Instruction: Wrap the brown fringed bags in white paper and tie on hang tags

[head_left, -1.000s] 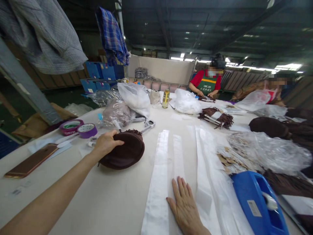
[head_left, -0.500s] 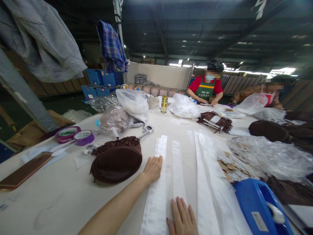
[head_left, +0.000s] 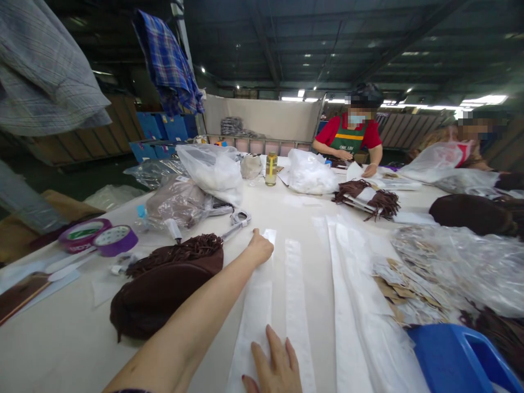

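Observation:
A long white fabric strip (head_left: 254, 305) lies lengthwise on the table before me. My left hand (head_left: 261, 248) rests at its far end, fingers curled inward; anything under them is hidden. Near me, my right hand (head_left: 275, 364) lies with fingers spread, over the near part of this strip. Just right of it is a narrower, shorter white strip (head_left: 295, 297). Farther right are wider layers of white fabric (head_left: 347, 305). Beside my left forearm sits a dark brown fringed bag (head_left: 159, 295), partly covered by the arm.
Purple tape rolls (head_left: 115, 240) and a phone-like brown slab (head_left: 22, 295) lie left. Plastic-wrapped goods (head_left: 180, 202) and a bottle (head_left: 271, 169) stand farther back. A blue plastic dispenser (head_left: 454, 355) is at the near right. A co-worker (head_left: 347, 139) works across the table.
My left hand has slid forward to the strip's far end. My right hand has shifted left, from the narrow strip onto the wider one. The view has moved slightly; the co-worker now handles something white.

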{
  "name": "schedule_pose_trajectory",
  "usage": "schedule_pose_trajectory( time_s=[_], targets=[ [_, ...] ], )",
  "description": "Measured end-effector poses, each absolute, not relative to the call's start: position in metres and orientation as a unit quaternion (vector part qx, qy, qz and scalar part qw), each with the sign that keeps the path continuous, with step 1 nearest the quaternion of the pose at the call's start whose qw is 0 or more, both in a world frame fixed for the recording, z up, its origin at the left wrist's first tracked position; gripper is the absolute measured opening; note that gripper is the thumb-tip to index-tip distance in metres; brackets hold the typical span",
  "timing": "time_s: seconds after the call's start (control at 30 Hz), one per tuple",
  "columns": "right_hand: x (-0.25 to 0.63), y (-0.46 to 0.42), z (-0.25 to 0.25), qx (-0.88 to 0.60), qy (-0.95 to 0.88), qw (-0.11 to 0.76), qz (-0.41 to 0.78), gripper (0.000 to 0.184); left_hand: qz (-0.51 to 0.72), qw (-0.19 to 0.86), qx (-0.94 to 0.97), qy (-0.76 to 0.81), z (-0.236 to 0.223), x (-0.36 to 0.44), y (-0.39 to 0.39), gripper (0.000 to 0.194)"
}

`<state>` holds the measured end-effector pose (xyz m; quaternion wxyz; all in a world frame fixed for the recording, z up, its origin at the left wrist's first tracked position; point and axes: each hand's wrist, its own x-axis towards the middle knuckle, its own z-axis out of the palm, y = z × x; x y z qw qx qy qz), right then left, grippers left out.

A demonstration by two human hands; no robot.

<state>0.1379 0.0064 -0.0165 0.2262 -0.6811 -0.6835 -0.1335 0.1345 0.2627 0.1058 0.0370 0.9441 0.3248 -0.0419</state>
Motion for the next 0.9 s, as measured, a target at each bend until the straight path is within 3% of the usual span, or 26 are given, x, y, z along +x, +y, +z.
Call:
schedule_pose_trajectory(
  time_s=[0.1, 0.2, 0.37, 0.5, 0.6, 0.7, 0.8, 0.9],
  targets=[
    [0.139, 0.013, -0.021, -0.681, -0.69, 0.217, -0.116, 0.031, -0.023, -0.006, 0.931, 0.364, 0.107, 0.143, 0.268, 0.018],
    [0.14, 0.017, -0.024, -0.678, -0.692, 0.221, -0.112, 0.033, 0.022, -0.037, 0.917, 0.396, 0.108, 0.143, 0.258, 0.026],
    [0.15, 0.018, -0.033, -0.608, -0.729, 0.26, -0.176, 0.042, 0.062, -0.021, 0.903, 0.424, 0.083, 0.125, 0.218, 0.021],
    [0.173, 0.016, -0.026, -0.595, -0.731, 0.271, -0.195, 0.035, 0.064, 0.019, 0.9, 0.431, 0.051, 0.115, 0.211, 0.043],
    [0.199, 0.023, -0.001, -0.722, -0.627, 0.274, -0.106, 0.036, 0.062, 0.053, 0.907, 0.414, 0.044, 0.112, 0.22, 0.055],
    [0.221, 0.045, 0.034, -0.827, -0.506, 0.244, 0.027, 0.038, 0.069, 0.076, 0.911, 0.399, 0.052, 0.108, 0.221, 0.053],
    [0.231, 0.069, 0.063, -0.873, -0.433, 0.183, 0.133, 0.031, 0.084, 0.093, 0.914, 0.385, 0.059, 0.101, 0.205, 0.046],
    [0.233, 0.086, 0.077, -0.879, -0.413, 0.175, 0.165, 0.025, 0.073, 0.136, 0.924, 0.35, 0.058, 0.097, 0.191, 0.05]
  ],
)
